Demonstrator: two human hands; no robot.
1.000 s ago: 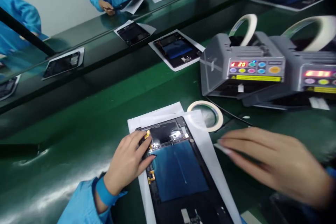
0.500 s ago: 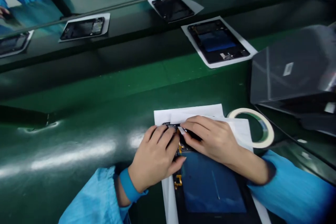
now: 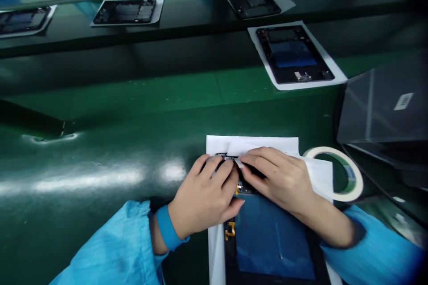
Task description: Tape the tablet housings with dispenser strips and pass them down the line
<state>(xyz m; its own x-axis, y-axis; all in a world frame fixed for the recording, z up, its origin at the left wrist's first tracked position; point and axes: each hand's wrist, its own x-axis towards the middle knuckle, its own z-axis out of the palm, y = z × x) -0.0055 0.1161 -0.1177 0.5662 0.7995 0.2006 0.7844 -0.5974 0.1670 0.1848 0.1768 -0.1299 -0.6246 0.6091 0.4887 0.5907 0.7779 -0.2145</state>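
1. My left hand (image 3: 203, 200): fingers curled, pressing on the top edge of the opened tablet (image 3: 272, 245), gripping nothing I can make out.
2. My right hand (image 3: 277, 178): fingertips pinching a small pale strip (image 3: 239, 162) at that same top edge, touching my left fingers.
3. Tablet: lies on white paper (image 3: 254, 143) near the green bench's (image 3: 133, 142) near edge; blue panel exposed.
4. Progress, as I judge it: the strip is at the edge, not yet pressed flat; back cover absent.
5. Tape roll (image 3: 337, 173): just beside the paper's right edge.
6. Containers: none in view; further tablets (image 3: 294, 53) on sheets at the far edge.
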